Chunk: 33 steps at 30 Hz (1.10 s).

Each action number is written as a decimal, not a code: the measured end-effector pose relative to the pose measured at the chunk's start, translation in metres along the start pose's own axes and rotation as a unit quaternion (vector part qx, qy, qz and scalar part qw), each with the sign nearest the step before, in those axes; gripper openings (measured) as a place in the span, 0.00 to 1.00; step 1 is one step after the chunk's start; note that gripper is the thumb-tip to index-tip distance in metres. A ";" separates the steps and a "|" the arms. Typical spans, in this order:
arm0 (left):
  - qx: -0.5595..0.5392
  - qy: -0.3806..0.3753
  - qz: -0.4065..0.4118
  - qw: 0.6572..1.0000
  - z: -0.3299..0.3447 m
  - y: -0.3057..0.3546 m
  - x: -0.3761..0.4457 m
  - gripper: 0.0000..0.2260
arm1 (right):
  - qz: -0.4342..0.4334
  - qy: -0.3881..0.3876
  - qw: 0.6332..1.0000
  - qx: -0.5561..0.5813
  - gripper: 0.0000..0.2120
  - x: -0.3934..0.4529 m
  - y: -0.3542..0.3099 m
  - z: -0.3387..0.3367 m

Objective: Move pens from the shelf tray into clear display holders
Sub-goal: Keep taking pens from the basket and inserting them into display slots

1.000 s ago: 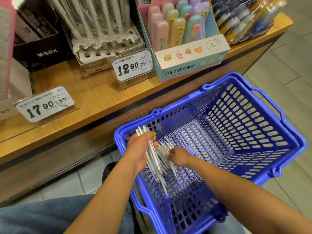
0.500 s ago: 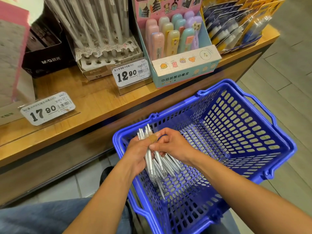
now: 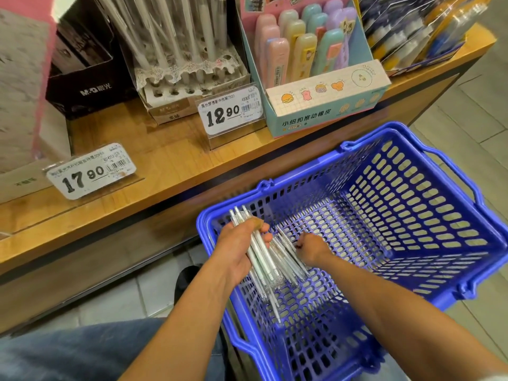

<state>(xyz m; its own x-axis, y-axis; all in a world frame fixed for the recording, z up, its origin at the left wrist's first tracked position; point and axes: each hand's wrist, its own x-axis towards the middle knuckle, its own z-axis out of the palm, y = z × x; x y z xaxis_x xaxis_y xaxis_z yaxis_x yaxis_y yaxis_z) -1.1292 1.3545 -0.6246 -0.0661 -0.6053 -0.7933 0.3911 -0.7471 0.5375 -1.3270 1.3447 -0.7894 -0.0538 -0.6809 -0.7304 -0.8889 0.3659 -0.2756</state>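
White pens [image 3: 258, 259] bunched in left hand [image 3: 236, 251], fingers wrapped round them, over blue basket [image 3: 412, 215]; right hand [image 3: 309, 247] pinching loose pens on basket floor; advise gathering tips aligned before lifting to shelf display [image 3: 189, 75].

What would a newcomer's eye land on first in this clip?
Most likely the blue basket filling the lower right, below the wooden shelf. Over its near-left corner, the left hand holds a bundle of pens in its grip, while the right hand reaches into more pens lying beside it. The price tags on the shelf also stand out.
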 end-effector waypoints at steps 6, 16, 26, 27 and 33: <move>-0.003 0.003 -0.009 1.000 -0.001 0.000 0.003 0.13 | 0.000 0.003 0.998 -0.060 0.08 0.011 -0.001 0.017; 0.014 0.024 -0.010 1.000 0.000 -0.001 0.004 0.09 | -0.048 -0.079 0.985 0.149 0.08 -0.031 -0.009 -0.035; 0.010 0.004 -0.004 1.000 0.003 0.000 -0.003 0.21 | -0.208 -0.135 0.862 0.443 0.09 -0.128 -0.057 -0.064; 0.009 -0.003 -0.005 1.000 0.003 0.000 -0.003 0.21 | -0.211 -0.127 0.862 0.443 0.10 -0.131 -0.063 -0.061; 0.015 0.004 -0.001 1.000 0.004 -0.001 -0.001 0.27 | -0.234 -0.129 0.866 0.423 0.12 -0.129 -0.067 -0.067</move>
<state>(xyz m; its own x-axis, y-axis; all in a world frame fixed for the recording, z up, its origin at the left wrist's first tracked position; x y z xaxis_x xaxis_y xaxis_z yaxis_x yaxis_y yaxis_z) -1.1333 1.3544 -0.6230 -0.0586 -0.6018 -0.7965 0.3624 -0.7562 0.5448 -1.2908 1.3658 -0.6352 0.4216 -0.7559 -0.5008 -0.1283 0.4970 -0.8582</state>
